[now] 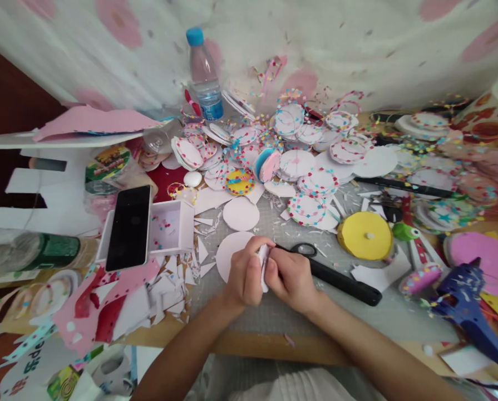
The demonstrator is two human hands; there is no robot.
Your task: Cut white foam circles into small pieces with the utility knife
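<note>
Close to the front edge of the table, my left hand [245, 274] and my right hand [294, 278] meet with fingers closed. Between them they grip a small white paper piece [264, 266], mostly hidden by the fingers. Partly under my left hand lies a flat white paper disc [228, 253], with another white disc [241, 214] just beyond it. A long black handle [346, 284] with a black finger ring [304, 249], seemingly scissors, lies beside my right hand. Its far end is hidden behind that hand.
Decorated white discs [307, 209] pile up along the back, near a water bottle [205, 78]. A phone [129, 228] rests on a white box [169, 225] at left, above paper scraps [169, 292]. To the right are a yellow disc [365, 235] and a blue glue gun [466, 303].
</note>
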